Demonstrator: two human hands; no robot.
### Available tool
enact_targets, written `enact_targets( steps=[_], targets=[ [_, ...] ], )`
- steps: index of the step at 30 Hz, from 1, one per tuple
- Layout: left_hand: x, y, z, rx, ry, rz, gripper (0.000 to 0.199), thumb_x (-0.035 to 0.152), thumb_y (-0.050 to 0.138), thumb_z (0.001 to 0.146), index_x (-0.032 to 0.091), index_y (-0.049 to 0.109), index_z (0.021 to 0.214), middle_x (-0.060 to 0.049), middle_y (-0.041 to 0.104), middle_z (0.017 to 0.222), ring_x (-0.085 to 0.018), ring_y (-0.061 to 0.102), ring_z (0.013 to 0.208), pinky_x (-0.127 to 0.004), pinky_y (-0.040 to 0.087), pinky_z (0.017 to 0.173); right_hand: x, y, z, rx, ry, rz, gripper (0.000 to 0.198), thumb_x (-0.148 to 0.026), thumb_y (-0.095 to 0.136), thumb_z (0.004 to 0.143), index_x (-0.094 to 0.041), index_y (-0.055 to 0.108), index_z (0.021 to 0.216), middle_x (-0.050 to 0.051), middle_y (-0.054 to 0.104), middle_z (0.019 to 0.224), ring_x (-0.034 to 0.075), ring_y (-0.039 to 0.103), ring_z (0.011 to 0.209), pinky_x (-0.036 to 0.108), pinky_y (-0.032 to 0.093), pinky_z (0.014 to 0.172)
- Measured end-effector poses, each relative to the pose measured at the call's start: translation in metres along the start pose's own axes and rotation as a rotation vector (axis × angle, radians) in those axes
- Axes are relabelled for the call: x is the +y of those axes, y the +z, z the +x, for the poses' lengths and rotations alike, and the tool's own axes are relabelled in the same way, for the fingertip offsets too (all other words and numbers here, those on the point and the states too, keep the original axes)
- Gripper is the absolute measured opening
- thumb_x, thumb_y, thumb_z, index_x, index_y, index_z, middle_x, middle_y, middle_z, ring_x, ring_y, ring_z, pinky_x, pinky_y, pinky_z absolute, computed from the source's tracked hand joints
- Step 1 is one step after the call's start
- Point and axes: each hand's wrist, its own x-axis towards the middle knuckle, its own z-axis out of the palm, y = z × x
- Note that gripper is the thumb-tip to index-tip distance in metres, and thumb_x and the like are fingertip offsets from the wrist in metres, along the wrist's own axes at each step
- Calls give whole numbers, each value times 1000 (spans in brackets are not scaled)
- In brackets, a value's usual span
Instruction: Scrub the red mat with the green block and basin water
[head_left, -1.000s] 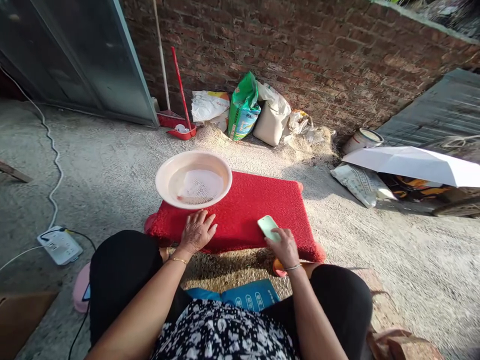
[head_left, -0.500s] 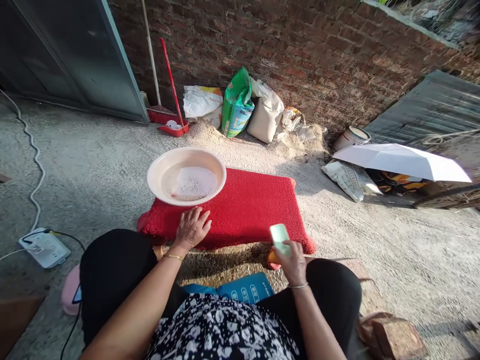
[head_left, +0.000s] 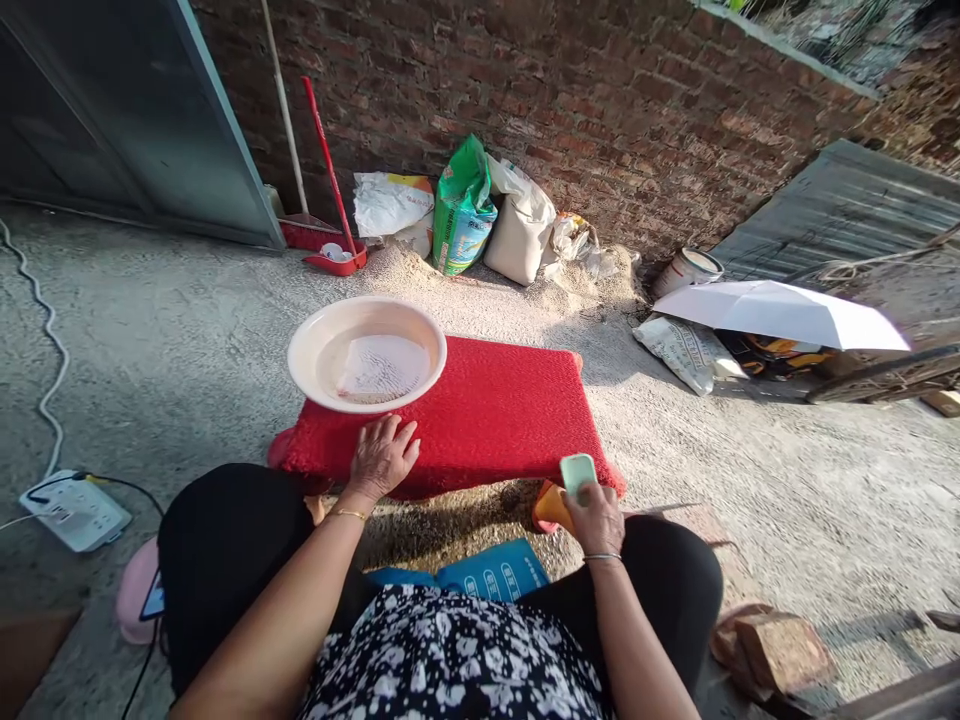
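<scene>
A red, fuzzy cloth covers a low bench or table before my knees. My left hand lies on its near left edge, fingers spread, just below a pale basin. Clear water fills part of the basin, and a whitish patch shows inside. In my right hand, at the near right corner of the cloth, is a pale green rounded rectangular object; its exact kind I cannot make out, and my fingers cover its lower part. Beside that hand is an orange and red thing, partly hidden.
Beyond the bench, a green bag, a whitish sack and a red dustpan stand by a brick wall. A white umbrella lies right. A power strip with cords sits left; bricks lie near right.
My right hand has moved slightly right and down with the pale green object, which is now tilted differently. My left hand stays on the cloth. The view has shifted a little.
</scene>
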Motion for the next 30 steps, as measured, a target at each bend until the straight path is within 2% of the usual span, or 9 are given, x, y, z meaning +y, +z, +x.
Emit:
enact_targets(
  steps=[3,5,9,12,16,20,23,26,30],
  targets=[
    [0,1,-1,9,-2,-6,39,39,37,92,23,60,119,-11,55,125,-29,48,115,-45,34,94,10,-12,6,-70,314,225,42,-60,63,62,-21,61,78,3,60,76,21,57,71,31,40,62],
    [0,1,-2,20,1,-10,38,38,38,92,23,59,120,-11,55,125,-28,48,116,-45,34,95,8,-15,9,-62,412,461,46,-61,64,60,-19,59,77,1,59,65,20,56,65,29,40,58],
    [2,1,-4,47,-2,-26,36,37,42,90,24,60,119,-11,56,124,-29,47,117,-45,35,95,-21,-7,16,-100,413,990,47,-54,69,55,-17,57,82,-1,58,63,16,55,58,27,42,54],
    [3,2,-4,64,-9,-29,36,37,44,89,25,61,119,-11,57,124,-29,48,116,-46,36,95,-63,6,20,-231,327,1123,49,-46,73,52,-18,57,90,-3,58,66,14,55,59,26,42,56],
    [2,2,-5,59,-1,5,35,38,45,90,25,61,118,-10,57,124,-29,48,117,-45,36,95,-135,26,21,-343,-32,820,40,-41,71,57,-19,62,89,-2,56,72,14,53,64,27,42,62],
    [0,3,-6,59,8,17,36,39,44,90,25,61,119,-11,57,125,-29,49,117,-46,36,95,-198,43,18,-224,-595,352,26,-30,67,65,-23,66,91,4,55,92,19,52,86,32,43,80],
    [0,4,-6,67,10,14,36,38,45,90,24,61,118,-12,58,124,-29,49,116,-46,36,95,-217,51,26,-201,-822,168,29,-26,65,69,-24,66,98,6,55,98,19,51,91,32,41,85],
    [0,3,-6,73,18,2,36,38,44,90,24,61,118,-11,58,123,-29,49,117,-45,36,95,-201,47,50,-241,-672,73,30,-32,65,72,-25,65,101,5,55,98,18,53,90,30,42,82],
    [1,2,-6,86,14,-18,34,36,44,90,25,61,118,-10,58,122,-29,49,117,-45,37,94,-133,19,94,-260,-217,-50,43,-50,59,73,-28,63,110,7,56,104,21,58,92,32,44,79]
  ],
)
